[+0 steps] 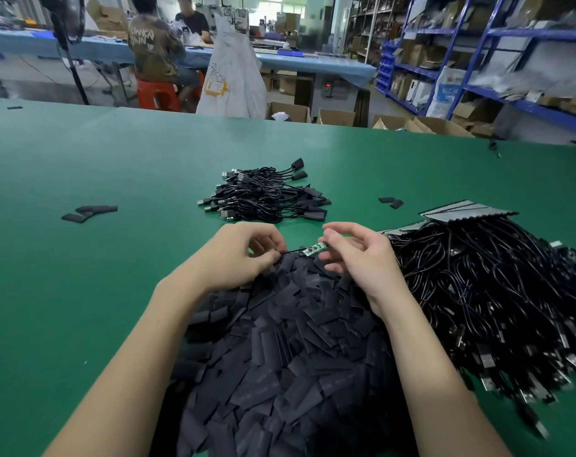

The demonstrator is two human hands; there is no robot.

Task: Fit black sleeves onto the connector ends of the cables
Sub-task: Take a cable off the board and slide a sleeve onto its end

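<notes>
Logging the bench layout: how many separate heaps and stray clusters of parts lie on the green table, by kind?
Loose black sleeve heap: 1
Unsleeved cable heap: 1
Sleeved cable pile: 1
Stray sleeve clusters, left and right: 2
Total: 5

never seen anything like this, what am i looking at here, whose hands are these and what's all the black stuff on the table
There is no machine here. One camera, worn on a person's head, looks forward and down at their own two bare hands over a green table.

The left hand pinches a thin black cable. The right hand holds the small green circuit board at that cable's end. The board is bare, with no sleeve on it yet.

Right under the hands is a heap of flat black sleeves. On the right lies a big tangle of cables, apparently waiting. Further back sits a smaller pile of cables that already wear sleeves. A few stray sleeves lie off to the left.

Behind the table, people sit at another bench.
</notes>
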